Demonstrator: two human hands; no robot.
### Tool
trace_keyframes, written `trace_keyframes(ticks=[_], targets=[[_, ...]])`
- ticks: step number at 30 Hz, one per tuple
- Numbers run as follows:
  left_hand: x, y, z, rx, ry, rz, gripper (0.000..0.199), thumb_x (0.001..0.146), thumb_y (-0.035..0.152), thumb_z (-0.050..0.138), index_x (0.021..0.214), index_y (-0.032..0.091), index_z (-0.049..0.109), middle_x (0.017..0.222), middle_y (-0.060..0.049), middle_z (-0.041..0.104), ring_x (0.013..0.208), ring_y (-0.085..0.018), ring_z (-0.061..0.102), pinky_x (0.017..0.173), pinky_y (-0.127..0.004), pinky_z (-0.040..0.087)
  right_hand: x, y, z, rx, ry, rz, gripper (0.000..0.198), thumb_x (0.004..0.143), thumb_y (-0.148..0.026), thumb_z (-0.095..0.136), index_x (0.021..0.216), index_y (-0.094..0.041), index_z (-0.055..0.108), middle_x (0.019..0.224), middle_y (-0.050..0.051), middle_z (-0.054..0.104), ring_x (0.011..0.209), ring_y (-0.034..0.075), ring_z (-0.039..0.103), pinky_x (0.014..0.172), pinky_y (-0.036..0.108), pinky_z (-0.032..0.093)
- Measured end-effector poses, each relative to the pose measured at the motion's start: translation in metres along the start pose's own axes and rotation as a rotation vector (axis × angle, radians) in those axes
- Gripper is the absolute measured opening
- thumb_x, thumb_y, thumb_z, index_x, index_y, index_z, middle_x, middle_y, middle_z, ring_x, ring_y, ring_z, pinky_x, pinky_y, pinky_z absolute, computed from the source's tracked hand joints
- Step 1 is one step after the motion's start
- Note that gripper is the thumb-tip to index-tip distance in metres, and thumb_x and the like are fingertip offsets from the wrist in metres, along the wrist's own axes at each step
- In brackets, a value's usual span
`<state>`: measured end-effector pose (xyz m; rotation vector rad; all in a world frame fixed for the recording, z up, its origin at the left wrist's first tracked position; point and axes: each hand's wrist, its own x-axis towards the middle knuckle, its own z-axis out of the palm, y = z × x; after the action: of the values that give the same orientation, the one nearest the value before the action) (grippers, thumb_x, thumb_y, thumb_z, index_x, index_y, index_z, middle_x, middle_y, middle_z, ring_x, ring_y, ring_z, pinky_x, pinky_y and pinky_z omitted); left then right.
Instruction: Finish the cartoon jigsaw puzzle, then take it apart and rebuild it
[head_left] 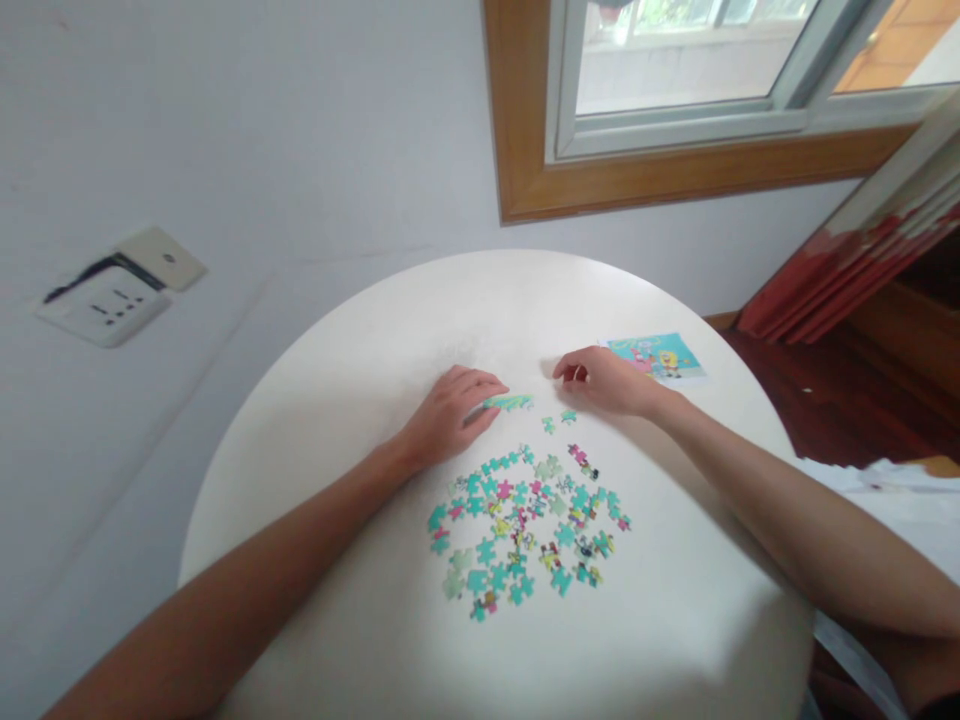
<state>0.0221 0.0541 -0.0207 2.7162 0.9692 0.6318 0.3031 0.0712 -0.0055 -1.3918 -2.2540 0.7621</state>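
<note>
My left hand [459, 412] rests at the far side of the white table, its thumb and fingers closed around the left end of a strip of joined jigsaw pieces [511, 402]. To its right, my right hand [604, 380] hovers low over the table or touches it; its fingers are curled in, and anything inside them is hidden. Two loose jigsaw pieces [568, 416] lie just below, between the hands. Nearer to me spreads a scatter of many jigsaw pieces [499, 575], mostly turquoise with pink and yellow. A small joined pink and dark section [583, 461] lies above the scatter's right part.
A picture card [675, 358] with cartoon figures lies behind my right wrist. The round white table [300, 400] stands against a wall with a socket [109, 305] and a wood-framed window [521, 180]. A red curtain [817, 275] and white papers [892, 490] are at right.
</note>
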Motion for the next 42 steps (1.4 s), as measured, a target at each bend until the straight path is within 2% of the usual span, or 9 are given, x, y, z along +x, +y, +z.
trace_keyframes(ticks=[4,9,14,21,24,27,32,37,42], targets=[[0.0,0.006,0.002,0.065,-0.147,0.076,0.042,0.098,0.032,0.047,0.139,0.025,0.051,0.145,-0.006,0.051,0.13,-0.028,0.041,0.108,-0.047,0.029,-0.009,-0.003,-0.012,-0.113,-0.092,-0.028,0.021,0.073,-0.01,0.059,0.086,-0.016,0.075,0.078,0.007,0.071,0.067,0.015,0.059,0.063,0.028,0.042],[-0.003,0.007,0.007,0.09,-0.26,0.085,0.051,0.099,0.044,0.043,0.149,0.03,0.037,0.152,-0.002,0.042,0.139,-0.031,0.03,0.11,-0.05,0.023,-0.017,-0.008,-0.013,-0.168,-0.194,-0.055,0.016,0.074,-0.015,0.064,0.086,-0.02,0.074,0.081,0.006,0.071,0.067,0.015,0.058,0.06,0.029,0.039],[-0.004,0.005,0.008,0.084,-0.285,0.064,0.051,0.1,0.045,0.042,0.149,0.032,0.037,0.153,0.001,0.042,0.14,-0.03,0.029,0.111,-0.049,0.021,-0.017,-0.014,-0.012,-0.209,-0.27,-0.077,0.012,0.073,-0.016,0.069,0.084,-0.021,0.071,0.082,0.004,0.07,0.069,0.015,0.057,0.062,0.029,0.038],[-0.004,0.002,0.009,0.049,-0.255,0.055,0.05,0.098,0.045,0.044,0.147,0.034,0.04,0.149,-0.001,0.048,0.137,-0.03,0.034,0.11,-0.049,0.022,-0.019,-0.025,-0.007,-0.248,-0.299,-0.03,0.012,0.073,-0.016,0.07,0.083,-0.019,0.067,0.087,0.006,0.068,0.072,0.015,0.057,0.062,0.029,0.037],[-0.005,0.002,0.008,0.052,-0.263,0.056,0.05,0.099,0.045,0.045,0.147,0.034,0.04,0.149,-0.001,0.047,0.137,-0.029,0.034,0.111,-0.048,0.023,-0.019,-0.024,-0.006,-0.244,-0.29,-0.043,0.011,0.072,-0.015,0.068,0.082,-0.019,0.065,0.086,0.006,0.067,0.072,0.015,0.056,0.062,0.028,0.036],[-0.005,0.002,0.008,0.063,-0.269,0.064,0.05,0.098,0.045,0.045,0.147,0.034,0.041,0.149,-0.001,0.047,0.137,-0.029,0.033,0.111,-0.048,0.023,-0.019,-0.021,-0.007,-0.215,-0.271,-0.067,0.008,0.071,-0.013,0.065,0.076,-0.019,0.062,0.074,0.003,0.065,0.066,0.013,0.054,0.059,0.028,0.035],[-0.006,0.003,0.006,0.072,-0.278,0.094,0.054,0.097,0.049,0.048,0.148,0.033,0.039,0.15,-0.002,0.046,0.136,-0.03,0.033,0.111,-0.049,0.022,-0.011,-0.013,-0.005,0.019,-0.215,-0.047,0.004,0.072,-0.014,0.061,0.073,-0.017,0.063,0.064,0.0,0.061,0.058,0.011,0.052,0.056,0.026,0.037],[-0.006,0.004,0.005,0.06,-0.274,0.111,0.056,0.095,0.051,0.049,0.148,0.035,0.038,0.151,-0.002,0.045,0.136,-0.032,0.034,0.111,-0.051,0.023,0.0,-0.006,0.014,0.233,-0.026,-0.012,0.008,0.074,-0.017,0.059,0.073,-0.015,0.067,0.066,0.002,0.063,0.062,0.012,0.053,0.061,0.027,0.042],[-0.006,0.003,0.006,0.06,-0.276,0.107,0.056,0.096,0.052,0.047,0.149,0.035,0.037,0.151,-0.002,0.044,0.136,-0.032,0.033,0.11,-0.052,0.022,0.004,-0.008,0.03,0.208,0.025,-0.007,0.012,0.076,-0.02,0.059,0.073,-0.016,0.069,0.064,0.002,0.064,0.06,0.013,0.054,0.061,0.027,0.041]])
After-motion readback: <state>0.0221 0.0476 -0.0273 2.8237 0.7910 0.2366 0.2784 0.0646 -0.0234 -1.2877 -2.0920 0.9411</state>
